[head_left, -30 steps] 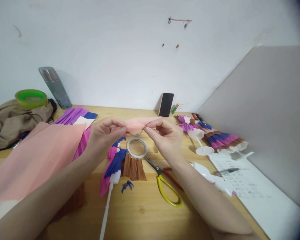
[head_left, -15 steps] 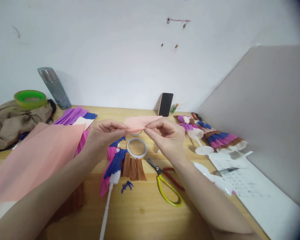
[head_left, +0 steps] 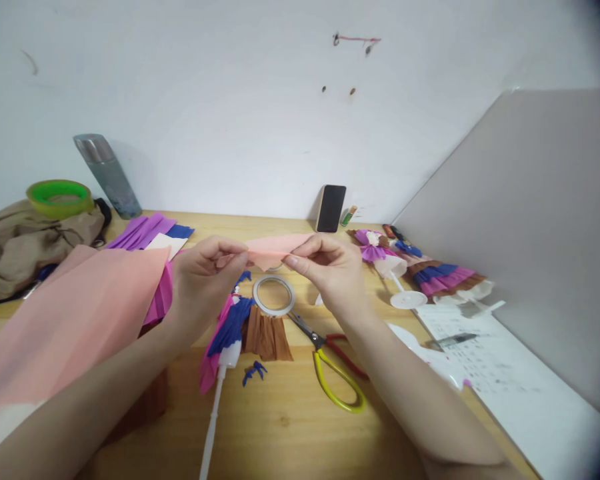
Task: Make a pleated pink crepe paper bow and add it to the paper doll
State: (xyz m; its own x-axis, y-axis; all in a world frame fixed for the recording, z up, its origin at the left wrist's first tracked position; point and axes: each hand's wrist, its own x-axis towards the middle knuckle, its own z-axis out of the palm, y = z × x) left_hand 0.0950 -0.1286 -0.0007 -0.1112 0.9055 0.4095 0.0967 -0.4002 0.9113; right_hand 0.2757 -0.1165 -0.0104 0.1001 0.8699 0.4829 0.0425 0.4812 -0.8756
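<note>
A small strip of peach crepe paper [head_left: 273, 252] is stretched between my two hands above the wooden table. My left hand [head_left: 207, 270] pinches its left end between thumb and fingers. At the other end, the fingertips of my right hand [head_left: 325, 263] are closed on the paper. Below it lies a roll of double-sided tape [head_left: 274, 296]. Beside the roll are a gathered brown crepe paper piece [head_left: 267, 337] and a pink-and-blue paper figure on a white stick [head_left: 229, 333]. Scissors [head_left: 325, 353] with red and yellow handles lie nearer my right forearm.
Large peach paper sheets [head_left: 90, 307] cover the left side. Behind them are a bottle [head_left: 107, 177] and a green tape roll [head_left: 60, 199] on brown cloth. A phone [head_left: 331, 209] leans on the wall. Paper-dressed figures [head_left: 445, 277] and a written sheet [head_left: 510, 373] are at right.
The peach strip has been bent, and its near edge now hangs down in a point between my hands. Both hands have shifted slightly left and turned a little.
</note>
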